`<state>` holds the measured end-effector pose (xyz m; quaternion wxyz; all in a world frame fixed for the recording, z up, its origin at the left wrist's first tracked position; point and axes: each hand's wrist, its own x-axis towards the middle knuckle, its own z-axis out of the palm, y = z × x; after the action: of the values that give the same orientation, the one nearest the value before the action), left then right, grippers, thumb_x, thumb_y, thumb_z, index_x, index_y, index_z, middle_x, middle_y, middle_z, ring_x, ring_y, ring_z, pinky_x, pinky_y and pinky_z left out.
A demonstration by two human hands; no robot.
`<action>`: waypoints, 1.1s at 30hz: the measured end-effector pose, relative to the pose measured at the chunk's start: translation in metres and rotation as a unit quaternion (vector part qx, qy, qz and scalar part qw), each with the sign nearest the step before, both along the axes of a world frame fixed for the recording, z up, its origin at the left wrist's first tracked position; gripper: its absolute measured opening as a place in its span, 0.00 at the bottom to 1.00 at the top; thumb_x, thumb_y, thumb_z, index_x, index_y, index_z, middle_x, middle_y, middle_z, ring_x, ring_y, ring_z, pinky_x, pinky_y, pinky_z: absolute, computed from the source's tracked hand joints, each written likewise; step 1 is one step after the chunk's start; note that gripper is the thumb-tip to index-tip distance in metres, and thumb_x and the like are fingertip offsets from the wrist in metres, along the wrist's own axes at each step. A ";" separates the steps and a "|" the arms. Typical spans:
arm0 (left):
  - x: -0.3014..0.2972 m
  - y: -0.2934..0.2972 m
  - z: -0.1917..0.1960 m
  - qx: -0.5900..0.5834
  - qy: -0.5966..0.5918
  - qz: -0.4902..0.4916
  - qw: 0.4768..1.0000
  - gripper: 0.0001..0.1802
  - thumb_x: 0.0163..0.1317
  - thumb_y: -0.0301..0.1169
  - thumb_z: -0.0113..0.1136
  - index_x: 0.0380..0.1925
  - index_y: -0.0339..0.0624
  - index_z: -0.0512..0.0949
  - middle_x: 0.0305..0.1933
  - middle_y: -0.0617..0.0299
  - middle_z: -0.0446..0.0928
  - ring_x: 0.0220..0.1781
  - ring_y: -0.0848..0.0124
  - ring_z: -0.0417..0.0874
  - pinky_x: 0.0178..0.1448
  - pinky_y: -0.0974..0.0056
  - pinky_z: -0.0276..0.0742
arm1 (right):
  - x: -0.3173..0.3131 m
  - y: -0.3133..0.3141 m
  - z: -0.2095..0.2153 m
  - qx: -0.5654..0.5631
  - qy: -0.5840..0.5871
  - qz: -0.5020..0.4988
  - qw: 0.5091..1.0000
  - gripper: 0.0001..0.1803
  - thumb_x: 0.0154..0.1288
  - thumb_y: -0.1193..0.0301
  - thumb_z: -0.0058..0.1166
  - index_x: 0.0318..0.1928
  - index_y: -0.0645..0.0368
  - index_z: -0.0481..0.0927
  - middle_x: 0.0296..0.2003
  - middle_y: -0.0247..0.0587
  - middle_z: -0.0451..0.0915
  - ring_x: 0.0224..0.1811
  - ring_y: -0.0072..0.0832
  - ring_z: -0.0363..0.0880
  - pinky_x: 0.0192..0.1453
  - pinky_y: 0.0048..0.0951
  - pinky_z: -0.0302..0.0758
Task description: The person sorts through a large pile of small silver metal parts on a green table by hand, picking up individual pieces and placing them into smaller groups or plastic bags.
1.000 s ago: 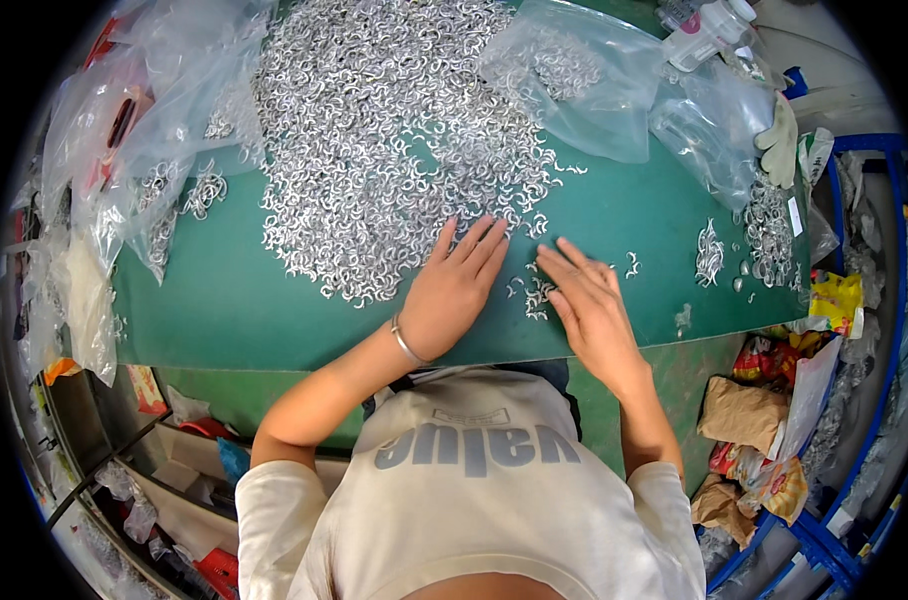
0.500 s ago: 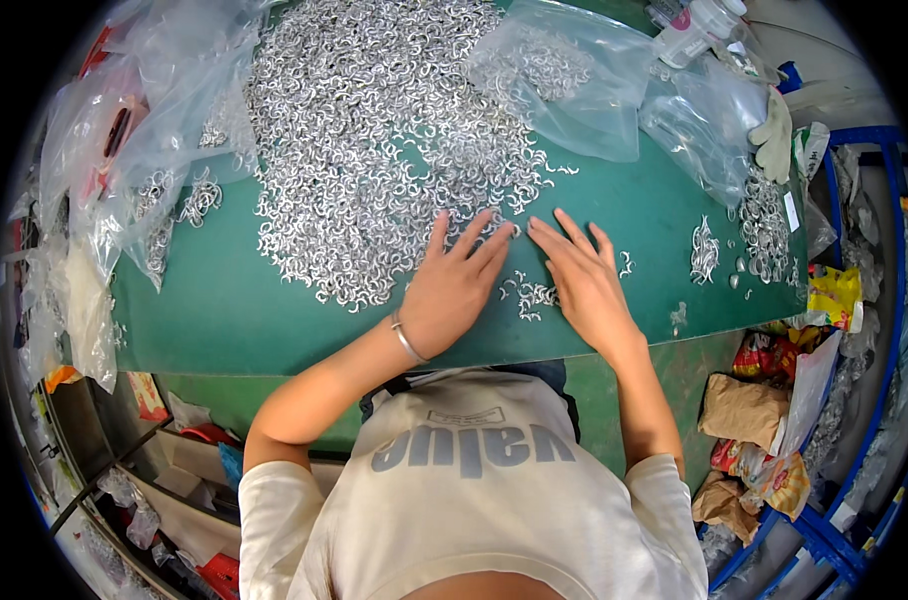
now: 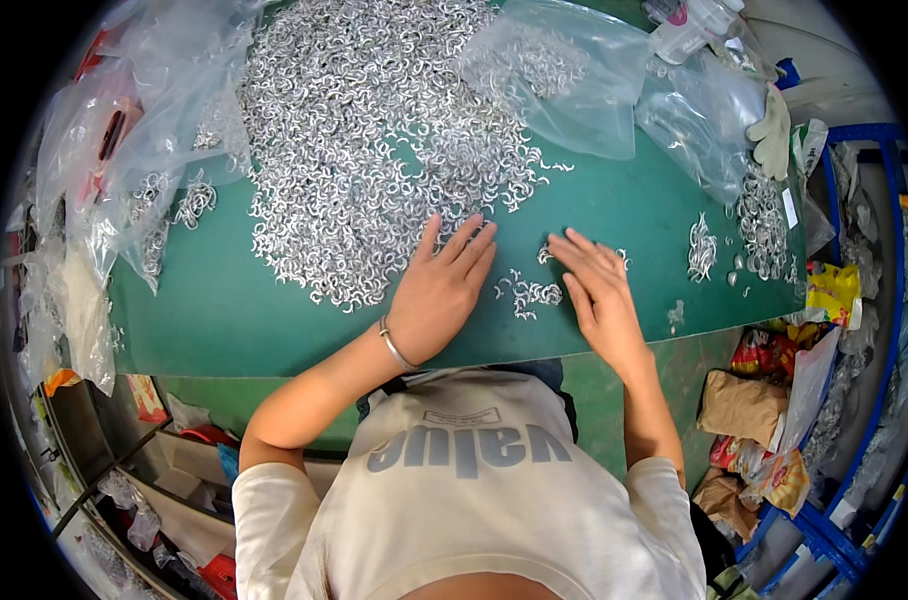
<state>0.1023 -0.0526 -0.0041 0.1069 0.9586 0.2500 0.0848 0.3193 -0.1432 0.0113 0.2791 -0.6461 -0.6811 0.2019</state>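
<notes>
A broad pile of small silver crescent-shaped metal pieces (image 3: 334,170) lies on the green tabletop (image 3: 224,330). My left hand (image 3: 439,290) rests at the pile's near right edge, fingers spread and fingertips touching pieces. To the right, my right hand (image 3: 604,295) has its fingers stretched forward and slightly bent, low over the table. A few crescent pieces show by its fingertips and beside its outer edge. Between the two hands sits a small loose cluster of crescents (image 3: 529,294). Neither hand grips anything that I can see.
Clear plastic bags lie at the left (image 3: 174,90) and far right (image 3: 564,85), some holding metal pieces. Small heaps of silver parts (image 3: 702,248) sit toward the right edge, near a white glove (image 3: 771,135). A blue metal rack (image 3: 889,290) stands beyond.
My right hand has moved right and slightly back, away from the pile, its fingers bending more. My left hand has shifted a little left, opening a wider gap between the hands.
</notes>
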 end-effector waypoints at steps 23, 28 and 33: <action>0.017 -0.005 -0.007 -0.019 -0.036 -0.003 0.999 0.29 0.52 0.19 0.53 0.58 0.45 0.74 0.72 0.55 0.59 0.73 0.50 0.58 0.69 0.31 0.51 | -0.002 0.017 -0.005 0.068 -0.043 -0.044 0.996 0.16 0.59 0.83 0.53 0.47 0.58 0.81 0.36 0.40 0.84 0.52 0.39 0.76 0.58 0.42 0.62; 0.016 -0.007 -0.008 -0.017 -0.044 -0.011 0.999 0.30 0.50 0.18 0.53 0.58 0.43 0.74 0.72 0.55 0.59 0.73 0.49 0.57 0.70 0.31 0.49 | -0.001 0.011 -0.006 0.044 -0.041 -0.001 0.998 0.15 0.60 0.82 0.52 0.47 0.59 0.81 0.36 0.40 0.84 0.52 0.39 0.76 0.59 0.41 0.61; 0.016 -0.007 -0.006 -0.033 -0.042 -0.005 0.999 0.31 0.48 0.16 0.52 0.57 0.41 0.74 0.72 0.55 0.60 0.74 0.50 0.57 0.71 0.31 0.47 | -0.001 0.022 -0.010 0.047 -0.007 -0.038 0.998 0.16 0.61 0.81 0.51 0.49 0.58 0.81 0.41 0.44 0.83 0.52 0.40 0.76 0.59 0.40 0.63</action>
<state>0.1184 -0.0601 -0.0105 0.1492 0.9512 0.2434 0.1167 0.3187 -0.1208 0.0014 0.3121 -0.6589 -0.6667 0.1546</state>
